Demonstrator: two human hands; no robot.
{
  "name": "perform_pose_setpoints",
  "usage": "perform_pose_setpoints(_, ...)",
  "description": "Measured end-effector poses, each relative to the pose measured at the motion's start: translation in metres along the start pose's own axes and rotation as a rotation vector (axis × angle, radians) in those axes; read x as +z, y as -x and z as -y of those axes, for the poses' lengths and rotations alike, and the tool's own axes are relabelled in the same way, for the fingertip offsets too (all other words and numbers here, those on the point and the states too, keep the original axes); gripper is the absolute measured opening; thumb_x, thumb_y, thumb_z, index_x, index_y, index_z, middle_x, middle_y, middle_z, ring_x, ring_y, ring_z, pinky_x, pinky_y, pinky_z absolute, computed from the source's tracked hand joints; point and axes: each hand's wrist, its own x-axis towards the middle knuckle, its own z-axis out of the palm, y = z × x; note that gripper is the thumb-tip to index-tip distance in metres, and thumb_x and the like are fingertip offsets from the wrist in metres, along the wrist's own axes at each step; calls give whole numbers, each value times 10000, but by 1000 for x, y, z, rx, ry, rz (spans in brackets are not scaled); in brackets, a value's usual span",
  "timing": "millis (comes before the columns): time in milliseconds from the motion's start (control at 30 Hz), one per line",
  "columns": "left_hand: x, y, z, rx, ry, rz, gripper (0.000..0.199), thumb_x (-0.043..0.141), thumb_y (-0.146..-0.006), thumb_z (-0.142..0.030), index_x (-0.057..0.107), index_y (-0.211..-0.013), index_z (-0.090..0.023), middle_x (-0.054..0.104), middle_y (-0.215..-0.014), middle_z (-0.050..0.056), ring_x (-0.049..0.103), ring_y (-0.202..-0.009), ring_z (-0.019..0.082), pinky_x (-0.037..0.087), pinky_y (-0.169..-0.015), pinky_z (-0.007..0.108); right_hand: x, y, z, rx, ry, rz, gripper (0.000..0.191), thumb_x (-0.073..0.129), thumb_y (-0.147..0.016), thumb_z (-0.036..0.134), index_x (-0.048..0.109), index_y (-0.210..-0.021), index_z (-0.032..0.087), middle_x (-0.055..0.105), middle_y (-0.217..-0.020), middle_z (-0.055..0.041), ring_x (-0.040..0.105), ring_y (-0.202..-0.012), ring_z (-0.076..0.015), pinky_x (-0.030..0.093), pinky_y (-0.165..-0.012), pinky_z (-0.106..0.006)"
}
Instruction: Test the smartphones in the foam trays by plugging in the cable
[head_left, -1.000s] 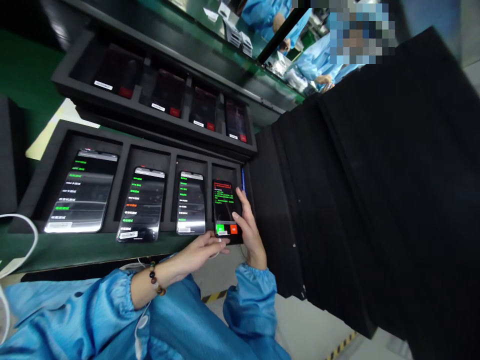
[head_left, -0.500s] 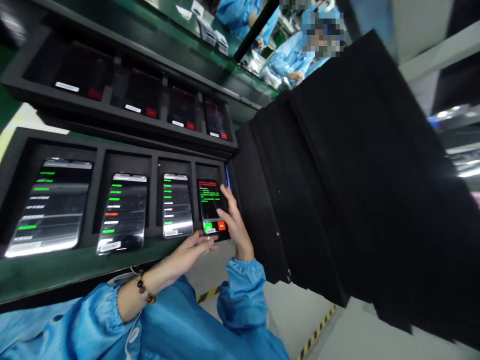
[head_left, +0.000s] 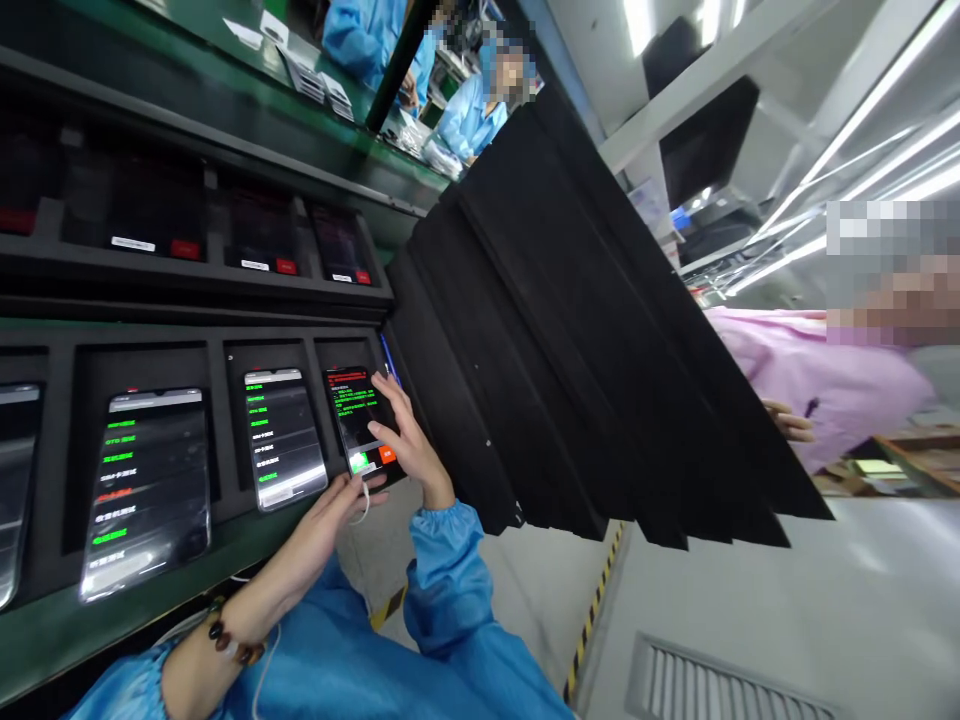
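The phone (head_left: 346,412) at the right end of the near row has a dark screen with red and green text and green and red buttons at its bottom. My right hand (head_left: 411,440) holds its right edge, thumb over the screen and fingers along the side. At the phone's lower end, my left hand (head_left: 334,515) is closed round a thin white cable (head_left: 366,503), which loops out of the fingers; its tip is hidden. Left of them, a second phone (head_left: 283,440) and a third phone (head_left: 146,490) show lists in green and white.
Black foam trays (head_left: 214,400) hold the phones. A back tray (head_left: 289,285) carries darker phones with white labels. Tall black panels (head_left: 525,330) stand close on the right. Co-workers in blue sit beyond the green bench; a person in pink (head_left: 810,370) is at the far right.
The view has swung to the right, so the trays sit further left and a person in pink has come into view. Both hands stay at the same phone.
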Motion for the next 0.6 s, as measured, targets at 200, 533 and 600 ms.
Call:
perform_pose_setpoints(200, 2, 0, -1, 25, 4, -6, 829, 907, -732, -839, 768, -1304, -256, 744, -1484, 154, 652, -1466, 405, 344, -1354, 503, -1, 0, -1, 5, 19, 8, 785, 610, -1067, 749, 457, -1744, 381, 390, -1845, -4, 179, -1782, -250, 199, -1465, -524)
perform_pose_setpoints(533, -2, -1, 6, 75, -10, 36, 949, 830, -720, -963, 754, -1316, -229, 724, -1512, 189, 656, -1462, 409, 280, -1377, 512, 1, 1, -8, 10, 1, 12, 732, 644, -1076, 659, 481, -1725, 363, 357, -1861, -21, 161, -1786, -260, 150, -1472, -554)
perform_pose_setpoints(600, -2, -1, 6, 84, 1, 46, 960, 835, -708, -968, 741, -1318, -233, 716, -1521, 195, 665, -1451, 408, 319, -1357, 514, 1, 2, -9, 12, -3, 0, 721, 650, -1076, 641, 485, -1722, 365, 354, -1862, -20, 168, -1784, -262, 142, -1473, -557)
